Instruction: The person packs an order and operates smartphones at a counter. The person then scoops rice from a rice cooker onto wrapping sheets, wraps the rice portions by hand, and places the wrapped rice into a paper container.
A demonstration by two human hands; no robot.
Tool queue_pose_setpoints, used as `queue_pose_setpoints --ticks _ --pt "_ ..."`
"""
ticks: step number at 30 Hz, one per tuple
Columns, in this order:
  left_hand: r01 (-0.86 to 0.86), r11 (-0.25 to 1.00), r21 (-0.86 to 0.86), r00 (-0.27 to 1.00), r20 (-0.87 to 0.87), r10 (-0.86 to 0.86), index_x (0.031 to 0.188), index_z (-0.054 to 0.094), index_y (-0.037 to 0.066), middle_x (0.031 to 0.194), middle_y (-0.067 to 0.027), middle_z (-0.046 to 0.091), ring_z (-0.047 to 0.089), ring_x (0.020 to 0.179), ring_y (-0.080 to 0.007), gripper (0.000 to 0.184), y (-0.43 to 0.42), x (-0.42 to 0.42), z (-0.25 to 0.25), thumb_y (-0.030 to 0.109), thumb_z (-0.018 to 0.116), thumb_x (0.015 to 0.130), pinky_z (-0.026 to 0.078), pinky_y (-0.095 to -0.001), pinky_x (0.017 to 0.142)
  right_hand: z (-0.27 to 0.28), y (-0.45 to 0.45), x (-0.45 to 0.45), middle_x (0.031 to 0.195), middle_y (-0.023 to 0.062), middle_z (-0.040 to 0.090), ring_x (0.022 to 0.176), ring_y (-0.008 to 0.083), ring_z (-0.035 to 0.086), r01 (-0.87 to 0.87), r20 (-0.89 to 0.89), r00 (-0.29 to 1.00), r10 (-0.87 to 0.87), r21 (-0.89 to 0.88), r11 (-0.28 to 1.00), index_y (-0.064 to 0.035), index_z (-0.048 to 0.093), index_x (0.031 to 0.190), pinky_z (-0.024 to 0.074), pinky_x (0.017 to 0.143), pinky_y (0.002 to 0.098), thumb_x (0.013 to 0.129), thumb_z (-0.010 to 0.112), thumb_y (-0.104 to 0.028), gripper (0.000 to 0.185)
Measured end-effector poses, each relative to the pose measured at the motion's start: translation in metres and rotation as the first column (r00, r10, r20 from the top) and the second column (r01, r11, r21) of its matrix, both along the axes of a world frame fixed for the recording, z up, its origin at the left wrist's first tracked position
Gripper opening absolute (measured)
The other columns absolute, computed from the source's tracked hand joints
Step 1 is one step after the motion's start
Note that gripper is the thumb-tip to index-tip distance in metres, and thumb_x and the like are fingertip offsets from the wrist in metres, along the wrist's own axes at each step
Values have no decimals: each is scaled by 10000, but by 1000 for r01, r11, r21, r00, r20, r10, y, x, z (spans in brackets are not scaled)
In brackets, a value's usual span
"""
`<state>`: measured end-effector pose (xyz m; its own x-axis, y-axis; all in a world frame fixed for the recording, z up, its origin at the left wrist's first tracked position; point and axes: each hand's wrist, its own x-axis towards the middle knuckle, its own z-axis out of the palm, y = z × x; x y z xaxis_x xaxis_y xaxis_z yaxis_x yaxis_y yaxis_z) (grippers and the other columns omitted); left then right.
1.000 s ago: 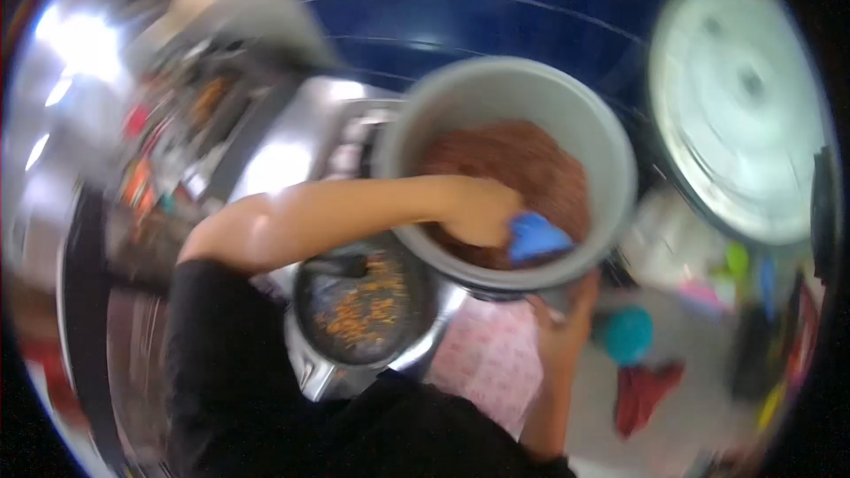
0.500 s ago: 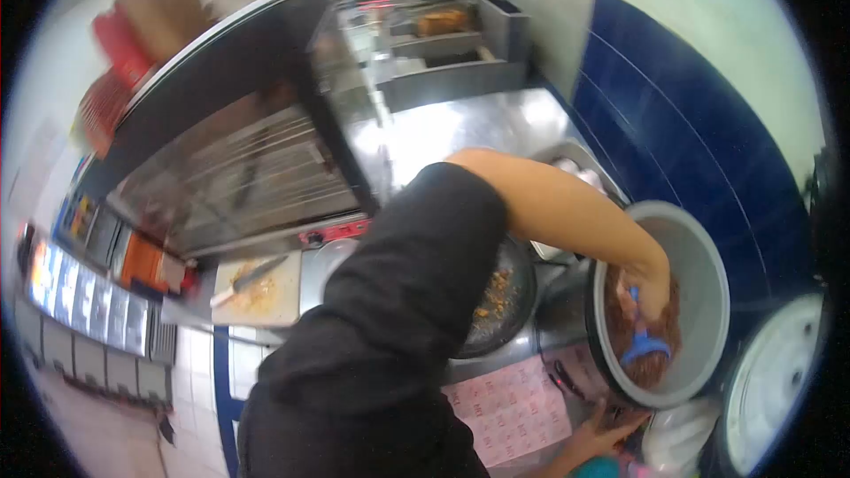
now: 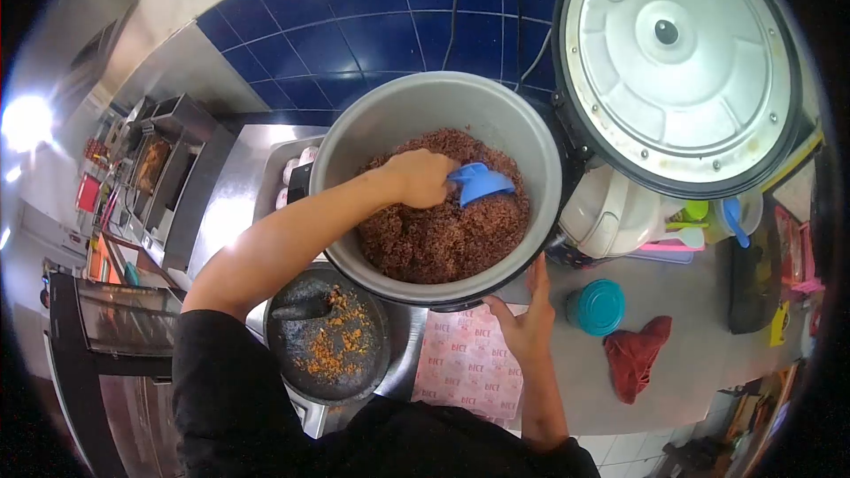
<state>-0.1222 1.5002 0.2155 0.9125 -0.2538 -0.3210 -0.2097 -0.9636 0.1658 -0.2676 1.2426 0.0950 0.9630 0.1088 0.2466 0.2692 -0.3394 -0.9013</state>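
Inside the large grey cooker pot (image 3: 341,155), my left hand (image 3: 423,179) is closed on the handle of a blue scoop (image 3: 485,186). The scoop rests on reddish-brown cooked rice (image 3: 434,243). My right hand (image 3: 524,323) touches the pot's lower right outside, its thumb and fingers spread; some fingertips are hidden by the pot. Just below the pot lies a pink printed paper sheet (image 3: 465,363). A dark stone mortar (image 3: 288,350) with a pestle (image 3: 301,308) and orange-brown bits stands at the lower left of the pot.
The cooker's raised lid (image 3: 682,62) stands at upper right. A white lidded container (image 3: 611,212), a teal jar (image 3: 600,307) and a red cloth (image 3: 636,358) are right of the pot. Blue tiles (image 3: 363,13) line the wall behind.
The view has swung left and come back over the pot, and is sharper. In the pot, my left hand and the scoop have moved away from the near rim, toward the far side.
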Motion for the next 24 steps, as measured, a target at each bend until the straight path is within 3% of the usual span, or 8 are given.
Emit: queue_pose_setpoints --ticks 4,6,9,15,19,21,22,24 --pt "-2 985 -174 998 -62 -9 1272 649 78 1048 -294 690 652 1054 -464 369 -11 -8 -11 216 569 940 486 -538 953 -3 -1 3 1461 302 490 1335 395 530 -17 -16 1000 17 14 1000 -31 232 1583 486 1040 423 720 893 -146 1093" --pt "-177 966 -187 968 -209 137 1227 671 51 1040 -299 689 655 1042 -466 347 -22 -20 -4 211 570 936 483 -517 937 -4 -1 2 1461 302 489 1327 388 539 -9 -7 1000 9 -26 1000 -28 240 1580 494 1029 420 716 894 -147 1090" --pt "-209 920 -331 963 -234 135 1192 678 12 1013 -295 694 675 998 -443 346 -29 -36 -9 223 586 933 489 -489 906 -5 1 0 1464 301 486 1329 378 540 -2 9 1000 2 -31 1000 -31 244 1580 497 1024 417 711 898 -154 1094" --pt "-151 933 -326 927 -374 19 1177 660 -31 971 -268 701 687 953 -376 370 -20 -64 15 244 594 939 489 -470 869 -6 5 -1 1471 296 482 1317 380 551 11 40 999 -13 63 998 -70 240 1591 503 1022 402 740 879 -122 1065" --pt "-194 930 -311 888 -459 32 1167 657 -31 933 -253 693 668 906 -369 355 -6 -80 37 240 577 953 484 -466 853 -9 6 -4 1517 256 456 1415 335 454 -24 -40 999 30 151 988 -42 216 1590 403 1118 457 735 858 -9 1070" --pt "-148 948 -283 876 -483 -7 1194 660 -2 785 -158 644 615 679 -255 338 2 -79 52 245 569 983 487 -398 657 -8 5 -2 1526 253 446 1422 333 445 -26 -46 998 34 166 986 -41 221 1589 394 1125 453 740 852 -3 1058" --pt "-142 948 -285 876 -483 -13 1194 660 -2 785 -158 644 615 679 -255 338 10 -79 56 245 569 983 487 -398 657 -7 4 -1 1530 251 442 1430 335 433 -21 -25 999 24 124 992 -43 229 1588 388 1128 445 743 849 -1 1049" --pt "-472 813 -342 674 -734 82 1265 644 54 697 -36 533 464 517 -106 336 32 -81 65 259 565 1011 370 -284 476 -5 1 -3 1534 250 437 1439 337 421 -5 1 1000 5 89 996 -46 237 1587 383 1131 437 746 847 1 1040"
